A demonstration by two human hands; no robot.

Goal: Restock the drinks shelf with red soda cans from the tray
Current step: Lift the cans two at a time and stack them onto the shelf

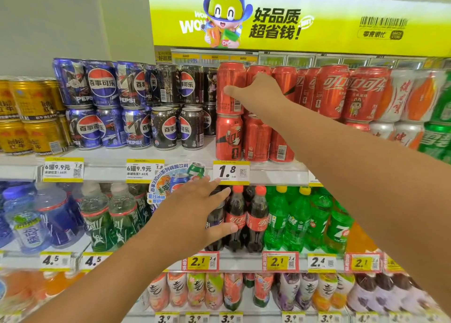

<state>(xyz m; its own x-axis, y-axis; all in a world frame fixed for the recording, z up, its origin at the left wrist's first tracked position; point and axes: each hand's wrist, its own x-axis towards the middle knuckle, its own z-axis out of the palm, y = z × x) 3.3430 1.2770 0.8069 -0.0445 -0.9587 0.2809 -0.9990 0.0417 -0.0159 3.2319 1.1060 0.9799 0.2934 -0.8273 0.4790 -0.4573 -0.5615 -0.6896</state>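
Note:
Red soda cans [329, 90] stand two high on the upper shelf [136, 151], right of the black cola cans. My right hand [256, 90] reaches into the top row. Its thumb lies across the front of the leftmost upper red can [229, 76] and its fingers curl behind, out of sight, so it grips that can. More red cans [229, 139] stand below it. My left hand [200, 212] hovers with fingers spread and nothing in it, in front of the cola bottles [256, 215] one shelf down. No tray is in view.
Blue and black cola cans [102, 85] and gold energy-drink cans [29, 102] fill the shelf's left part; white, orange and green cans [415, 98] sit on the right. Green soda bottles [305, 215] and water bottles [56, 215] line the lower shelf. Price tags [230, 172] edge the rails.

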